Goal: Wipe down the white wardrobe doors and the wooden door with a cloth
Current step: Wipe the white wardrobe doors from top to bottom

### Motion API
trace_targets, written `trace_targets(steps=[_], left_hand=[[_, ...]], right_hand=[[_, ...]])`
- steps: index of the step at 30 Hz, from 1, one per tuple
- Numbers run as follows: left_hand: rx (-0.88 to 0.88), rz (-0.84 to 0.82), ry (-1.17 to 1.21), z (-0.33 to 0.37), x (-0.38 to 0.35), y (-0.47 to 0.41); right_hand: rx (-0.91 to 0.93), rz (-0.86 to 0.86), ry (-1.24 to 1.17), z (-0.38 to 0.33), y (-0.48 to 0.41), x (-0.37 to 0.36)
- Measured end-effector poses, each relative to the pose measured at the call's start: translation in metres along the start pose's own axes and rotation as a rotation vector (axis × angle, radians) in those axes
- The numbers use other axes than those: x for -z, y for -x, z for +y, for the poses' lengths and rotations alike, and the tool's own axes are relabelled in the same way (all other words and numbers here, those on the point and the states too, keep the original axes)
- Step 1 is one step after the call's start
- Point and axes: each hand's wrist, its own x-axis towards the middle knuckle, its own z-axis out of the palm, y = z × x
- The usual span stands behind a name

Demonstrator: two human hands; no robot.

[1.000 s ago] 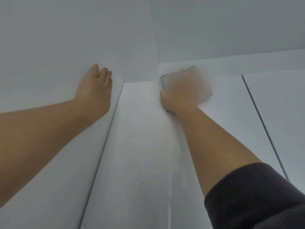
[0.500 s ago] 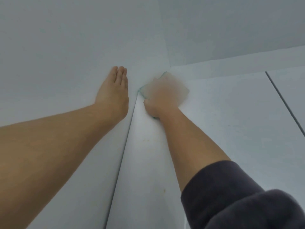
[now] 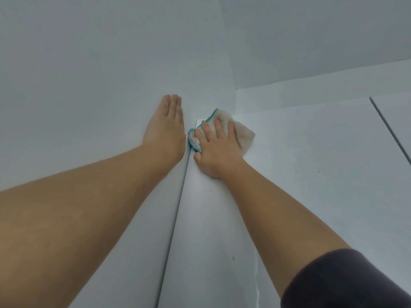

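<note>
Here, cloth (image 3: 244,136) under right fingers (image 3: 217,130), pressed flat

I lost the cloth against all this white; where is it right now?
Head view, right of centre: the cloth lies under the right hand, pressed against the wardrobe door near its top corner, beside the left hand.

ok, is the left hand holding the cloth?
No, the cloth lies under the flat right hand on the door, while the left hand rests bare on the white surface beside it.
</note>
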Motion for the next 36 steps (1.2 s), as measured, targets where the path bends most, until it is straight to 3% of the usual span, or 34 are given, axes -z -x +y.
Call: trace_targets(steps=[28, 36], left_hand=[[-0.027, 0.024, -0.014, -0.001, 0.002, 0.005], [-0.115, 0.044, -0.039, -0.001, 0.000, 0.007]], right_hand=[[0.147, -0.039, -0.012, -0.036, 0.095, -0.003], [0.388, -0.129, -0.001, -0.025, 0.125, 0.001]])
